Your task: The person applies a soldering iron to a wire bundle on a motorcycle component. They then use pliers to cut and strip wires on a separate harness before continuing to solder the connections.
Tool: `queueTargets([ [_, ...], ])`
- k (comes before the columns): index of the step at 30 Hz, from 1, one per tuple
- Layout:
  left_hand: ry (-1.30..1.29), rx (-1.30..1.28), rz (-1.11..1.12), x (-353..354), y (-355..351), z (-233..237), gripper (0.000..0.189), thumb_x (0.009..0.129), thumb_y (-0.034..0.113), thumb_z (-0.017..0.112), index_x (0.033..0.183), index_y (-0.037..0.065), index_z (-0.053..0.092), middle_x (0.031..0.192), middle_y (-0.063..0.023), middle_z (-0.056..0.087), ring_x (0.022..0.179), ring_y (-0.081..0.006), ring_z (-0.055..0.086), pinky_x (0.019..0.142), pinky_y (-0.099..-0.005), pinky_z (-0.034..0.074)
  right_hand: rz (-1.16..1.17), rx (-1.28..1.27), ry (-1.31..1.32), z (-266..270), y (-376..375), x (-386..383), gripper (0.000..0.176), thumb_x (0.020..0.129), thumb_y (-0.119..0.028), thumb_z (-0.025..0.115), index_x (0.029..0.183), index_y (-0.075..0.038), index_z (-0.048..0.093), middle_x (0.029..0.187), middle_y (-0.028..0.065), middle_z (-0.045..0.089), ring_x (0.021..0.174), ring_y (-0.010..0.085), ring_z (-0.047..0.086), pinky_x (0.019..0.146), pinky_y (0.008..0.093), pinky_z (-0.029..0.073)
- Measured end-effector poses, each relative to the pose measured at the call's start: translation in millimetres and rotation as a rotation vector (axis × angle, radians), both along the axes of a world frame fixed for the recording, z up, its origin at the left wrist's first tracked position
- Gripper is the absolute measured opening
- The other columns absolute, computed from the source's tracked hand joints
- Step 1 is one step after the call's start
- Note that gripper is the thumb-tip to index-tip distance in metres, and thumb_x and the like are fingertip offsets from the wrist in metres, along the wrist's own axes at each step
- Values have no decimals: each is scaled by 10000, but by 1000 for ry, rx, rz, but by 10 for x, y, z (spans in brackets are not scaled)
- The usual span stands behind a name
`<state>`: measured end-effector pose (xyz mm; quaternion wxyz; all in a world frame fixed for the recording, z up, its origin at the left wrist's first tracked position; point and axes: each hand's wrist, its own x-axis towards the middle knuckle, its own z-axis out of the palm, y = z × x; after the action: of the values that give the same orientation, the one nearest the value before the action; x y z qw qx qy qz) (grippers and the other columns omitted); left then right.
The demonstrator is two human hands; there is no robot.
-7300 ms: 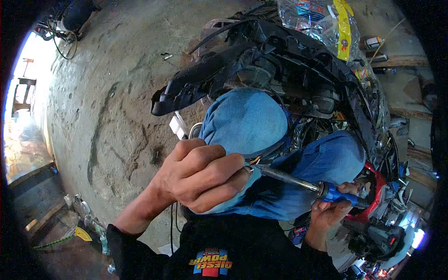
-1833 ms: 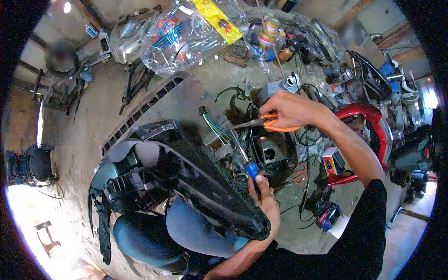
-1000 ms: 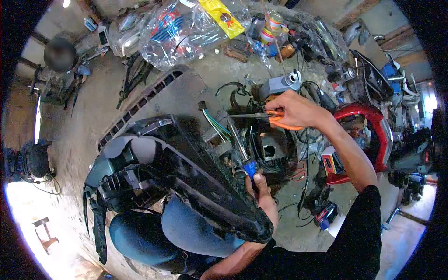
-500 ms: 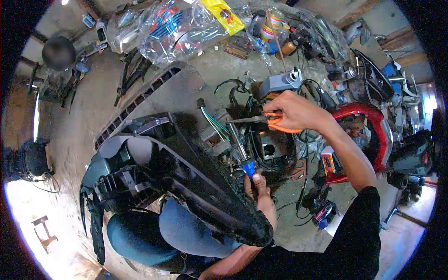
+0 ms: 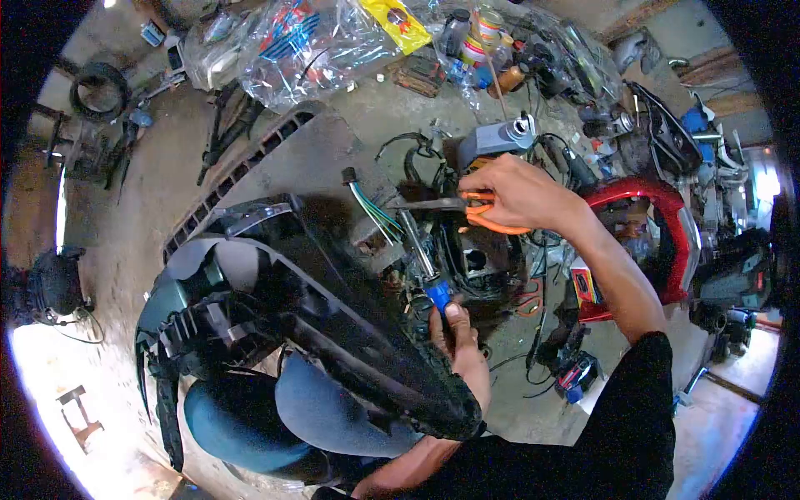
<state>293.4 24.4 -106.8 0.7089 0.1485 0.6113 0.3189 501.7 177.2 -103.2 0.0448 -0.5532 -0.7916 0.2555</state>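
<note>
At the middle of the cluttered floor (image 5: 150, 192), just past the upper edge of the black fairing panel (image 5: 333, 317) that lies across my lap, I find the wire bundle (image 5: 372, 210). It is made of green, white and blue leads that run up and to the left to a dark plug.

My right hand (image 5: 521, 193) is closed round the orange-handled tool (image 5: 429, 202). I cannot tell whether this is a pair of scissors or pliers. Its metal nose lies nearly level and points left toward the bundle, ending just beside the leads.

My left hand (image 5: 457, 333) is well apart from the right and lower in view, clenched on the blue grip of the soldering iron (image 5: 417, 246). The iron's long axis climbs up and slightly left from that grip, and its tip comes near the tool's nose.

The bundle therefore lies left of the right hand and above the left. I judge the right-hand tool to be the nearer of the two.

Further out are a grey canister (image 5: 496, 137) behind the right hand, a red panel (image 5: 658, 217) to its right, and plastic bags (image 5: 308, 42) along the far edge.
</note>
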Motion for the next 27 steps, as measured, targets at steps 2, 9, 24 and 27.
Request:
queueTargets([
  [2,7,-38,-8,-38,34,37,366,1080,434,544,1199,93,602,872,48,538,697,-54,410,604,-241,339,17,-36,-17,102,44,-37,289,856,-303,738,845,-22,672,704,212,647,699,443,638,629,501,486],
  [9,46,21,-16,-46,8,-48,422,1067,459,561,1265,88,605,898,44,562,719,-63,417,624,-240,345,56,-20,12,48,128,-24,293,854,-279,739,806,-3,651,678,205,633,670,437,633,617,494,482],
  [24,79,23,-44,-43,-44,-132,435,1072,468,543,1283,93,614,983,24,582,831,-83,478,742,-262,399,57,-37,34,46,125,-23,281,849,-274,734,838,-6,649,664,201,612,644,423,620,592,476,462],
  [27,97,10,-38,-24,-37,-84,437,1068,472,552,1313,115,606,1008,35,579,837,-68,477,731,-246,400,60,-67,20,63,173,-19,295,825,-245,729,798,16,594,651,200,583,638,412,606,596,474,441],
])
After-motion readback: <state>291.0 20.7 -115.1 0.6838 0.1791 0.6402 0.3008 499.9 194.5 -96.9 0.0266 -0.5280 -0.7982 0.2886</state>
